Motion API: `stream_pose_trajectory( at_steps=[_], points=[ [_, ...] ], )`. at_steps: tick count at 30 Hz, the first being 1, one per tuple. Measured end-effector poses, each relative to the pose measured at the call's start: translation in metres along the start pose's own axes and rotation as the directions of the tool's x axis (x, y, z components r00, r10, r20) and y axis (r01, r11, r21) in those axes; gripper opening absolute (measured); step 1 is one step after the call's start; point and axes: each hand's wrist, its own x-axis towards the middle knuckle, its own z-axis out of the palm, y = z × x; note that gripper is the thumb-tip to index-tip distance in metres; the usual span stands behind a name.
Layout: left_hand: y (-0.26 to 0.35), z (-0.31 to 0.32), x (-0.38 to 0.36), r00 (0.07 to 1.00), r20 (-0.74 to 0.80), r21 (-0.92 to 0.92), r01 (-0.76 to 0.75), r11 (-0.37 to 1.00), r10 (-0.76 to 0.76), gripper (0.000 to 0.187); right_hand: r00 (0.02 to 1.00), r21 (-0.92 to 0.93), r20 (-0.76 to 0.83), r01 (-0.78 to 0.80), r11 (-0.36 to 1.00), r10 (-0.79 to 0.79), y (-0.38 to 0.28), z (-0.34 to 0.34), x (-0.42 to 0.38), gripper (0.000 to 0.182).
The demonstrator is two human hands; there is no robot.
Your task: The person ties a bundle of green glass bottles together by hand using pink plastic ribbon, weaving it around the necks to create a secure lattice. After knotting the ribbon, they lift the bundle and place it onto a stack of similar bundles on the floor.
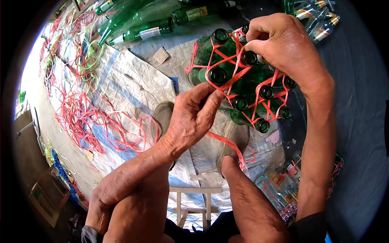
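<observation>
A cluster of upright green glass bottles point(206, 50) stands before me, their dark necks laced together with red plastic string point(242, 73). At the cluster's near left, my left hand point(196, 113) pinches the string between thumb and forefinger, beside a bottle neck. My right hand point(283, 42) reaches over the far side with its fingers curled and pressed together against the string by another neck; its grip is partly hidden. A loose tail of string point(227, 140) hangs below the bottles, over my right shoe point(239, 135).
Several green bottles point(152, 32) lie at the back, and clear labelled bottles point(322, 28) at the far right. A tangle of red string point(81, 121) spreads over the sheet point(150, 71) at left. More tied bottles point(279, 184) are by my right leg. A wooden stool point(195, 189) is below me.
</observation>
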Motion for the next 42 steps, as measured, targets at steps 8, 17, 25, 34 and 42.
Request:
stream_pose_trajectory(
  at_steps=[8, 17, 25, 34, 42],
  points=[
    [0.01, -0.01, 0.0, 0.999, -0.002, 0.129, 0.037, 0.991, -0.037, 0.019, 0.994, 0.063, 0.012, 0.104, 0.993, -0.105, 0.015, 0.002, -0.002, 0.011],
    [0.01, -0.016, 0.002, 1.0, 0.011, 0.109, 0.027, 0.994, -0.028, 0.023, 0.992, 0.177, -0.009, 0.126, 0.976, -0.127, 0.027, 0.008, -0.005, 0.008],
    [0.011, -0.018, 0.002, 0.997, 0.017, 0.168, 0.067, 0.983, -0.071, 0.021, 0.991, 0.009, -0.012, 0.132, 0.991, -0.132, 0.023, 0.005, 0.003, 0.015],
    [0.003, -0.023, 0.005, 0.996, 0.068, 0.223, 0.044, 0.974, -0.061, 0.022, 0.977, -0.166, -0.184, 0.081, 0.983, -0.111, 0.001, 0.004, 0.009, 0.015],
    [0.002, -0.03, -0.001, 0.992, 0.046, 0.228, 0.104, 0.968, -0.117, 0.021, 0.977, -0.125, 0.063, -0.194, 0.973, 0.203, -0.022, -0.02, 0.019, 0.035]
  ],
)
